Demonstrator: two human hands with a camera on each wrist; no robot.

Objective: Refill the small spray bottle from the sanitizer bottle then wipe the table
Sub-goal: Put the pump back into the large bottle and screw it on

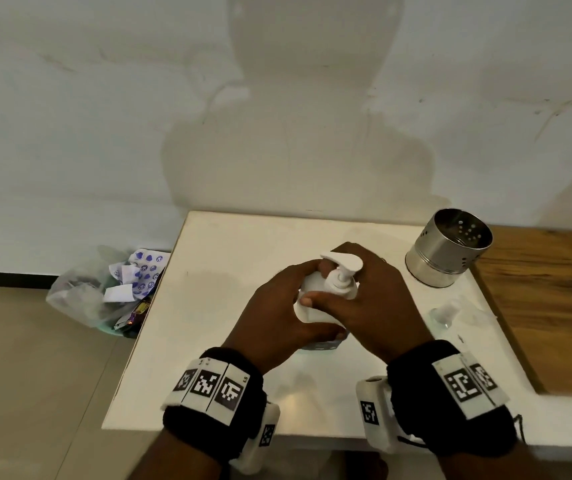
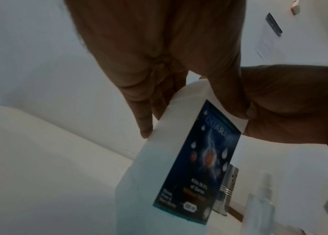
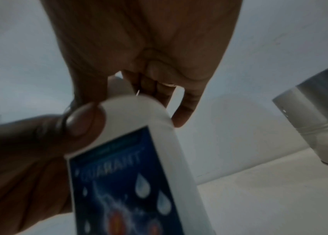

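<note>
The white sanitizer bottle (image 1: 315, 308) with a pump head (image 1: 341, 263) stands mid-table, tilted slightly. Its blue label (image 2: 199, 159) shows in both wrist views. My left hand (image 1: 291, 299) grips the bottle's body from the left, thumb low on the front. My right hand (image 1: 371, 292) wraps around the top by the pump neck, thumb across the shoulder; its fingers (image 3: 179, 114) curl behind the bottle (image 3: 134, 120). The small clear spray bottle (image 1: 447, 311) sits untouched on the table to the right and is also in the left wrist view (image 2: 263, 198).
A perforated steel canister (image 1: 449, 251) stands at the back right of the white table (image 1: 229, 358). A wooden surface (image 1: 547, 299) adjoins the table on the right. A plastic bag of trash (image 1: 104, 292) sits on the floor to the left. A wall rises behind.
</note>
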